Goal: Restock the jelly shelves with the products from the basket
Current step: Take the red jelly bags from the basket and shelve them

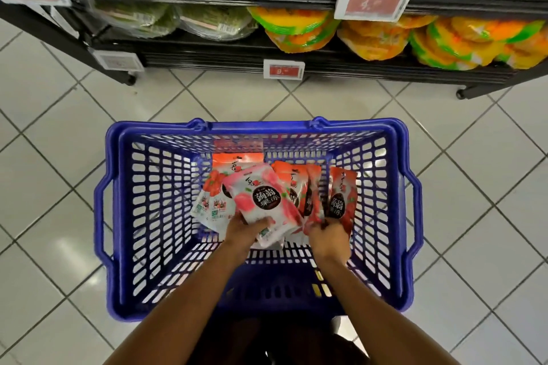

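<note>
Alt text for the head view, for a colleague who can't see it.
Both hands reach into a blue basket on a tiled floor: the left hand grips a pink jelly pouch, the right hand grips red pouches. Stocked jelly shelves stand beyond.

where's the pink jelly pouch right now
In the head view, the pink jelly pouch sits inside the blue basket, gripped by the left hand, over the red pouches.

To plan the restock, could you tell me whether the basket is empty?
Not empty: several red and pink jelly pouches lie in the blue basket; left hand and right hand each grip one.
</note>
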`<action>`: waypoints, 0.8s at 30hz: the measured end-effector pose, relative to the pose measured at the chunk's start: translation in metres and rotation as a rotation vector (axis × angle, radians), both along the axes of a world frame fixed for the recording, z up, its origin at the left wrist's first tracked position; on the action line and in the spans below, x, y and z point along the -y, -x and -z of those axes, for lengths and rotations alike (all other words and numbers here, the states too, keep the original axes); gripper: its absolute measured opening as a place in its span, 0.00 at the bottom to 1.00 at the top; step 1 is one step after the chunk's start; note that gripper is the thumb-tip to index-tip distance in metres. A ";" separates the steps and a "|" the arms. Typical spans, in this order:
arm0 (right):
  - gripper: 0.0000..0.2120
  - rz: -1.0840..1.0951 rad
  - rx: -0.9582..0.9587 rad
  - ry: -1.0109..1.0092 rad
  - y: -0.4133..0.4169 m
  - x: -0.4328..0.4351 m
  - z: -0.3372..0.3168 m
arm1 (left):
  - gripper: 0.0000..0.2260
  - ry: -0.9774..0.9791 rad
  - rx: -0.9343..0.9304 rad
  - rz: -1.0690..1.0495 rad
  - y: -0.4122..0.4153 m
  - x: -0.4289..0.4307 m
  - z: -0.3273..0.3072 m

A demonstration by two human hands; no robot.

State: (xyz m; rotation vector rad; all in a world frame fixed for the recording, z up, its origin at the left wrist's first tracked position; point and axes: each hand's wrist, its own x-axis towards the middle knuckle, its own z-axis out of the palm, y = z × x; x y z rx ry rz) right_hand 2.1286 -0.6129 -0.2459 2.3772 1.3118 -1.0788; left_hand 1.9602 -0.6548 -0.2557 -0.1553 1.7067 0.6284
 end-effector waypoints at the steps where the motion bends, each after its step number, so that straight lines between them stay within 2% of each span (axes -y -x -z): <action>1: 0.11 0.053 -0.004 -0.001 -0.002 -0.002 -0.002 | 0.14 0.027 0.083 -0.025 0.000 0.000 -0.003; 5: 0.14 0.157 -0.042 -0.072 -0.008 -0.012 -0.025 | 0.07 0.158 0.141 0.130 0.010 0.000 -0.032; 8: 0.16 0.299 -0.106 -0.207 -0.008 -0.017 -0.054 | 0.04 0.143 0.122 0.138 0.020 0.006 -0.066; 11: 0.12 0.478 -0.315 -0.230 -0.011 -0.024 -0.097 | 0.04 0.106 0.185 0.112 0.028 0.010 -0.110; 15: 0.05 0.677 -0.673 -0.054 -0.005 -0.031 -0.172 | 0.05 0.070 0.249 0.015 0.041 0.010 -0.172; 17: 0.10 0.755 -0.852 0.047 0.003 -0.029 -0.209 | 0.08 0.040 0.233 0.017 0.044 0.006 -0.206; 21: 0.20 0.823 -1.191 0.280 0.006 -0.037 -0.302 | 0.03 -0.011 0.181 -0.013 0.055 -0.009 -0.303; 24: 0.25 0.839 -1.319 0.406 0.004 -0.046 -0.373 | 0.05 -0.080 0.177 -0.076 0.067 -0.017 -0.381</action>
